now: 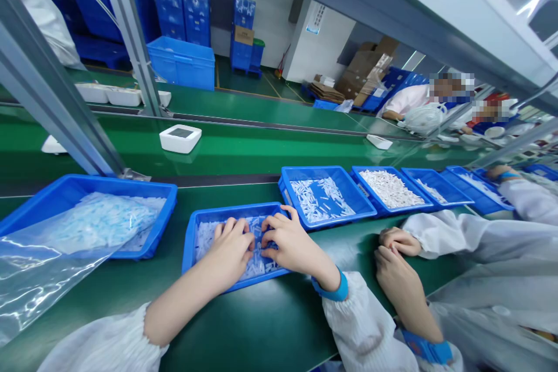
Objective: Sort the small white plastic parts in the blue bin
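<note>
Both my hands rest inside a small blue tray [192,235] filled with small clear plastic parts [258,264]. My left hand [231,247] lies on the parts with its fingers curled down into them. My right hand [291,243] is beside it, fingers bent and pinching at the parts between the two hands. What the fingertips hold is too small to make out. A blue band [333,290] sits on my right wrist, and both arms wear white sleeves.
A larger blue tray [165,197] with a clear plastic bag [65,244] stands at left. More blue trays [322,173] of white parts line the green table to the right. A co-worker's hands [394,256] rest close on my right. A white device [180,138] sits on the belt behind.
</note>
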`<state>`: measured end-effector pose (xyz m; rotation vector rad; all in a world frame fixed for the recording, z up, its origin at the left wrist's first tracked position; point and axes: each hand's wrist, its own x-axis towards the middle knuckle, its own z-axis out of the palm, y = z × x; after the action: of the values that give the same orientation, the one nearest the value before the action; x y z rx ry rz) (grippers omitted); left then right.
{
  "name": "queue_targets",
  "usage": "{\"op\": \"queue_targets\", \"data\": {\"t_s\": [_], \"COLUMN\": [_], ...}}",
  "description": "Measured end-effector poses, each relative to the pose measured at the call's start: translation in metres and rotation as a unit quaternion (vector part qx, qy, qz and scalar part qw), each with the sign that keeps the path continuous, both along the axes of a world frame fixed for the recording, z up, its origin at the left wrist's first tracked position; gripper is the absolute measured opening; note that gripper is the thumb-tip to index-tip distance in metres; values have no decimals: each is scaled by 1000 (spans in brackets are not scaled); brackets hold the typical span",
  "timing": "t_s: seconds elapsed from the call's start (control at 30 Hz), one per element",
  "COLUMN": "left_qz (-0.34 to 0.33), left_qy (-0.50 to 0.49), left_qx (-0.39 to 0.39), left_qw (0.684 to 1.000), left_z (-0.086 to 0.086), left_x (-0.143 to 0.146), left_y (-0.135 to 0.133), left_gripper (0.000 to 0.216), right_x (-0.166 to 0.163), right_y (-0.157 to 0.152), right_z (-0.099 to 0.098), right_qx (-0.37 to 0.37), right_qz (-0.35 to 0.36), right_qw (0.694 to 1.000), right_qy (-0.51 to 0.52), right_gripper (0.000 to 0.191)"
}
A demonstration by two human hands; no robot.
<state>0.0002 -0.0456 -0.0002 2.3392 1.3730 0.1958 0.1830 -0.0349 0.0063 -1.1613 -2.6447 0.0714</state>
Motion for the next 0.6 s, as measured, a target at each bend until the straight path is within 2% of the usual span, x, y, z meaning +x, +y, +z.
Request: {"op": "queue_targets", "data": {"t_s": [0.17, 0.4, 0.6], "left_qz": [-35, -19, -6], "left_qy": [14, -40, -55], "left_qx": [27, 128, 85], "left_qw": [999, 991, 995], "left_z": [-1, 4, 8], "left_x": [1, 3, 2], "left_y": [0, -1, -1], "left_gripper": [19, 20, 24], "right_x": [2, 1, 2], "right_y": [-2, -3, -2], "right_z": [-2, 2, 2], "right_qx": [21, -50, -53], "right_qz": [-5, -13, 12], "right_qw": [999, 998, 998], "right_qy": [23, 37, 29], "right_gripper": [27, 18, 17]}}
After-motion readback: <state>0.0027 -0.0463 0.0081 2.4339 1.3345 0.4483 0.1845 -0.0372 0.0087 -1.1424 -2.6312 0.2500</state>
